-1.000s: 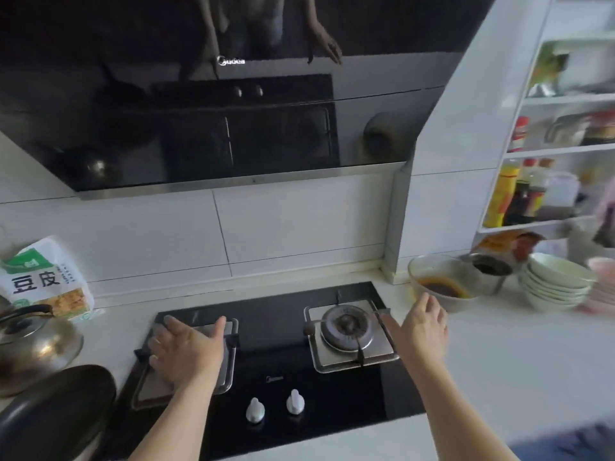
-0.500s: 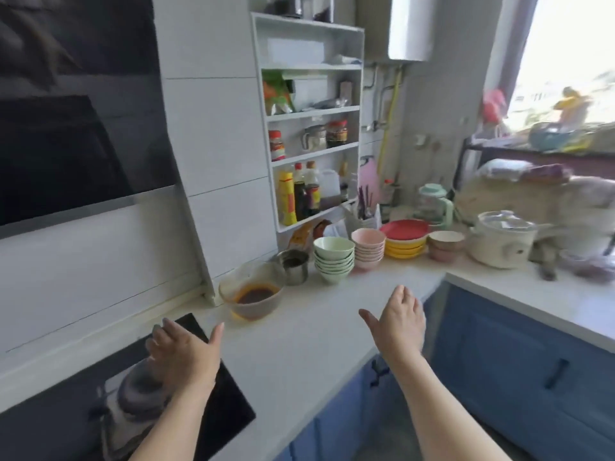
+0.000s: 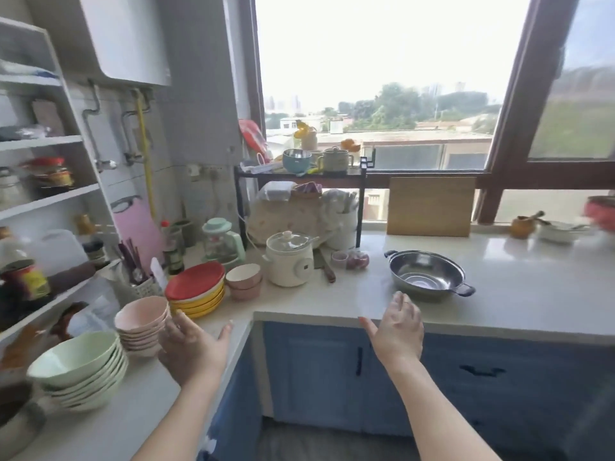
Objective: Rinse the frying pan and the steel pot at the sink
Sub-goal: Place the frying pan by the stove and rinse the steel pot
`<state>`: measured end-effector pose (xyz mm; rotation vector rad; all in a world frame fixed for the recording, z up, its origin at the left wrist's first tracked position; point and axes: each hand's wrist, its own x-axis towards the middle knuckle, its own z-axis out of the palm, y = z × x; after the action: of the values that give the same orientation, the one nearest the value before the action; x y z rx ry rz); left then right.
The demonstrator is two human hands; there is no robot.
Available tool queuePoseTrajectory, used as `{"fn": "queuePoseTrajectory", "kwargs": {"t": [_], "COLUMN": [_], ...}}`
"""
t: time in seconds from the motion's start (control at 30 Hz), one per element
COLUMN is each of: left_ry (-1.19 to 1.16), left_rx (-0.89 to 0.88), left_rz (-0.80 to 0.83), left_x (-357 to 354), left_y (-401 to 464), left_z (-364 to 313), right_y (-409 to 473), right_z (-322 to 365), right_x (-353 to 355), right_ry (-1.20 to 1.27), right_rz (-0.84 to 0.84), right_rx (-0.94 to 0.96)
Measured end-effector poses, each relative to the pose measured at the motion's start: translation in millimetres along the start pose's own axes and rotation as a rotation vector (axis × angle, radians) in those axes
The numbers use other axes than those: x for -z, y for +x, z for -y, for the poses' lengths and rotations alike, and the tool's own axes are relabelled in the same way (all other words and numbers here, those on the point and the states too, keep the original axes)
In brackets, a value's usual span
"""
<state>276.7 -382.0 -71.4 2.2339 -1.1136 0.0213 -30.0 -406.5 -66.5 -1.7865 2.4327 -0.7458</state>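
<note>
My left hand & right hand hang open in front of me, fingers spread, holding nothing. Steel pot sits upright on the counter just beyond my right hand, below the window.

Your two bare arms and hands, seen from above

Your left hand and right hand wear no gloves, and both forearms are uncovered right down to the bottom edge of view; no sleeve, watch or bracelet shows, and whether there's a ring is too blurred to tell.
</note>
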Motion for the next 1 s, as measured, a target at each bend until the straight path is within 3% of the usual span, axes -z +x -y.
{"fn": "queuePoseTrajectory", "kwargs": {"t": [0.23,0.47,0.73,1.0], "left_ry": [-0.024,-0.057,-0.023,0.090], "left_rx": [-0.236,-0.336,-0.377,-0.348], "left_rz": [0.165,0.293,0.304,0.344], "left_x": [-101,-199,-294,-367], "left_y": [20,-14,-45,-28], "left_z": [-147,-274,-403,-455], "right_y": [95,186,299,365], "right_z": [-94,-194,-296,-332], "right_x": [15,22,20,-30], "right_ry": [-0.097,-0.107,-0.110,0.013], "right_rz": [-0.129,-0.144,0.003,0.247], "right_rx": [-0.209,-0.325,-0.256,-0.137]}}
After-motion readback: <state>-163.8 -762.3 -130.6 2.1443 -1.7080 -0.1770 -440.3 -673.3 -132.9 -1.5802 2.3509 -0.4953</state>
